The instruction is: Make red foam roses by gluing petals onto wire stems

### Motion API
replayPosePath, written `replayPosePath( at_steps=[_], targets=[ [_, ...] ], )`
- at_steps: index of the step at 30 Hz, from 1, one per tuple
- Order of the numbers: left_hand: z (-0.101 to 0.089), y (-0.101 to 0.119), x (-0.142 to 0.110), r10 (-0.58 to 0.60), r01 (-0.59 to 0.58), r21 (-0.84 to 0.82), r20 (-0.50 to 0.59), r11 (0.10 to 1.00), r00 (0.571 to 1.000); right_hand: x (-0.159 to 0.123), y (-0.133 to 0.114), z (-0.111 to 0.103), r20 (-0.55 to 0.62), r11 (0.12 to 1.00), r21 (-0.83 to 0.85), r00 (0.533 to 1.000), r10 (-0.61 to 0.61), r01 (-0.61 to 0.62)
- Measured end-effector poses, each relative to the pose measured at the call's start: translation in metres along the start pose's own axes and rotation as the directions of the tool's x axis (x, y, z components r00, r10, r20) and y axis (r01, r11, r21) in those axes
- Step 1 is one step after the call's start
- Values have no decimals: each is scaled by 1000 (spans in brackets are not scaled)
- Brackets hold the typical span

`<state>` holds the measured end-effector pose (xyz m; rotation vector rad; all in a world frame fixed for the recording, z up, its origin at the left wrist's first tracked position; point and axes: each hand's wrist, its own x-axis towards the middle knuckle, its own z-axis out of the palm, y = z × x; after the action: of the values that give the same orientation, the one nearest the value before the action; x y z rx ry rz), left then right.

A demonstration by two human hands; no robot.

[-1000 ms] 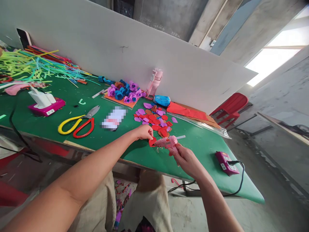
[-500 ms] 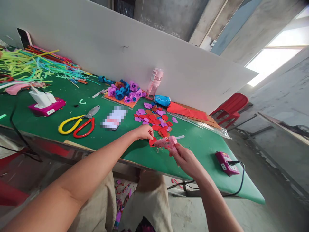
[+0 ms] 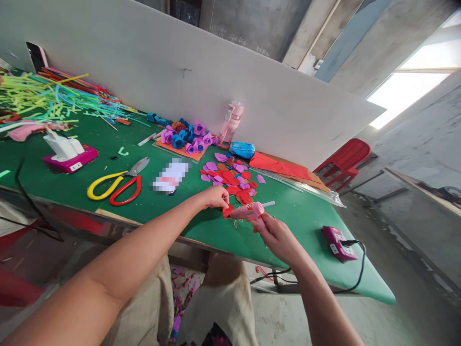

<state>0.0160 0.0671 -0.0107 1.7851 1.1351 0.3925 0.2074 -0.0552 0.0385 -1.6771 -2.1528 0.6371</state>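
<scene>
My left hand pinches a small red petal just above the green tabletop. Wrapped round the handle of a pink glue gun is my right hand. The gun's nozzle points left and meets the petal or comes very close; I cannot tell whether it touches. A whitish glue stick juts from the gun's rear. Beyond my hands lies a loose pile of red, purple and brown petals.
Finished purple and blue flowers sit on orange sheets. Scissors, a pixelated phone-like object and a magenta socket block lie left. Behind stand a pink bottle and blue pouch. Another corded socket block is right.
Almost nothing differs. The red petal in my left hand has shifted very slightly, and the glue gun stays at it.
</scene>
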Motion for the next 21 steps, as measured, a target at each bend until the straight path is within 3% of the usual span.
replayPosePath(
  at_steps=[21],
  targets=[
    [1, -3, 2, -7, 7, 17, -8, 1000, 1000, -1, 3, -4, -9, 1000, -7, 1000, 22, -22]
  ],
)
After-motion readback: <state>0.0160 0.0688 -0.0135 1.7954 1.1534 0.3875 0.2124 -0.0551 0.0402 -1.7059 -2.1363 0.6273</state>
